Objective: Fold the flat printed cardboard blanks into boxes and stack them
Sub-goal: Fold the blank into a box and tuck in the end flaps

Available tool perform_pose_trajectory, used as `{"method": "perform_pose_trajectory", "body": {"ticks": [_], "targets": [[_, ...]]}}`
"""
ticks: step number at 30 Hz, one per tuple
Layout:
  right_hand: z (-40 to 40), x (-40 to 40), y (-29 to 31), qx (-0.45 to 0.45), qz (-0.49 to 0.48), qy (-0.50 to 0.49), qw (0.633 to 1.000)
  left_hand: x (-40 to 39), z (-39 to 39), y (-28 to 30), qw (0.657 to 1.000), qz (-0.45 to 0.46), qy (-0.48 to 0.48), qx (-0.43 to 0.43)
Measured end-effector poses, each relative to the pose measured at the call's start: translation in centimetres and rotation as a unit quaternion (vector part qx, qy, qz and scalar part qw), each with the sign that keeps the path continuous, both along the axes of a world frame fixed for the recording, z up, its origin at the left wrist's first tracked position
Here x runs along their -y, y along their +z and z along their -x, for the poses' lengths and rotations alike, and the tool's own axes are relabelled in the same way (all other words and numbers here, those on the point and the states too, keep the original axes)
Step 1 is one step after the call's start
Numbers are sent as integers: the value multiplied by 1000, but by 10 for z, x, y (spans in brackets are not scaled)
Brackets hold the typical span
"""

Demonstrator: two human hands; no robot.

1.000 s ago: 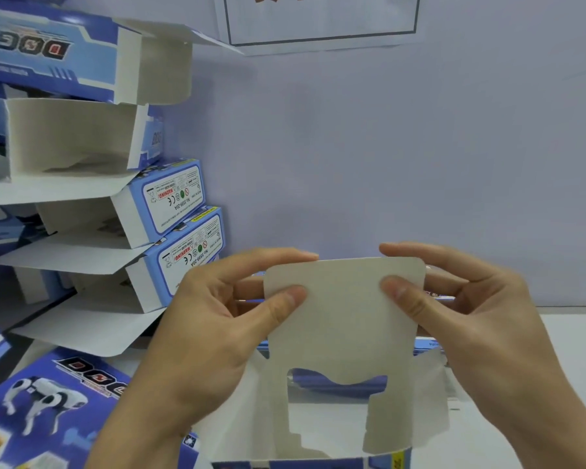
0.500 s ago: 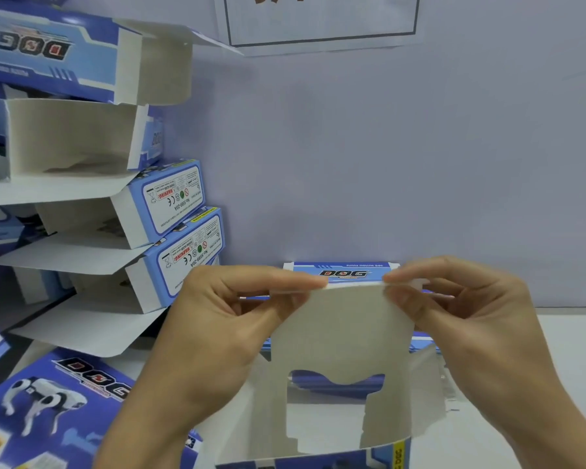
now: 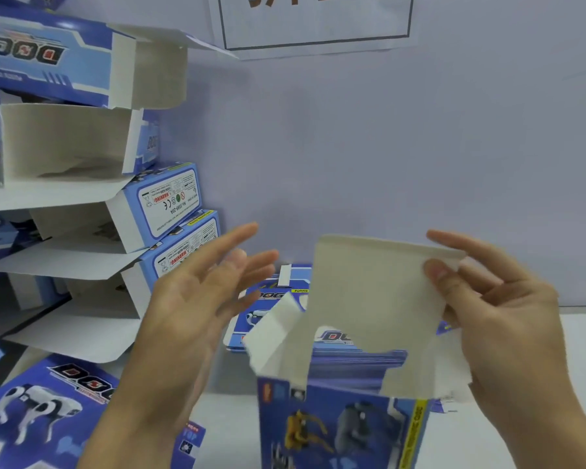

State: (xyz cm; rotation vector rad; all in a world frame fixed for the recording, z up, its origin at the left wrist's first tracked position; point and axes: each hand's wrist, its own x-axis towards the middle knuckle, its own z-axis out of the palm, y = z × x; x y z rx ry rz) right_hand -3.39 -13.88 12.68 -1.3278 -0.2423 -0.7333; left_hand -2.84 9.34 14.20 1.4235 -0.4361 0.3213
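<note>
A: Our right hand [image 3: 501, 319] pinches the tall flap [image 3: 376, 299] of the box [image 3: 345, 424] near its top right corner, thumb on the near face and fingers behind. Our left hand [image 3: 197, 309] is off the card, fingers straight and spread, holding nothing, just to the left of the box.

B: So for a clean fold we should bring the left hand onto the flap's other top corner. With one hand pinching, the flap could twist as it goes down.

A: Agreed. And we should tuck the small side flap [image 3: 274, 333] in first, or the tall one will likely ride over it and sit crooked.

B: How does the box look?

A: It stands upright on the white table [image 3: 521, 336], in front of us and low in view. The outside is blue with printed toy figures and a yellow strip down the right edge; the inside is plain grey-white card. The tall flap has a curved cut-out near its base.

B: And the finished ones?

A: The stack of folded boxes [image 3: 92, 184] rises at our left against the wall [image 3: 386, 147], open ends toward us. Flat printed blanks [image 3: 44, 401] lie low left.
</note>
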Motion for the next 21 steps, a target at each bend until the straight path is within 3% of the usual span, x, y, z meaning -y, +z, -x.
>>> {"method": "perform_pose_trajectory", "body": {"ticks": [2,6,8,12,16,19,21], "targets": [[-2,8,-1,-8,-61,-20,998,-1,-9,-9,997,-2,-66,-50],[-2,16,-1,-33,-130,-21,991,14,-15,-33,967,-136,-201,-76],[-2,18,-1,-33,-141,-2,989,21,-17,-47,961,-151,-215,-87],[-2,18,-3,-32,-143,25,989,31,-22,-62,971,-149,-142,-123],[-9,19,-9,-17,-164,45,985,35,-23,-60,992,-49,-72,-86],[-13,15,-17,-61,-101,81,990,31,-26,-53,998,34,-18,-55],[-18,7,-25,-99,-53,110,988,30,-25,-49,998,35,12,-43]]}}
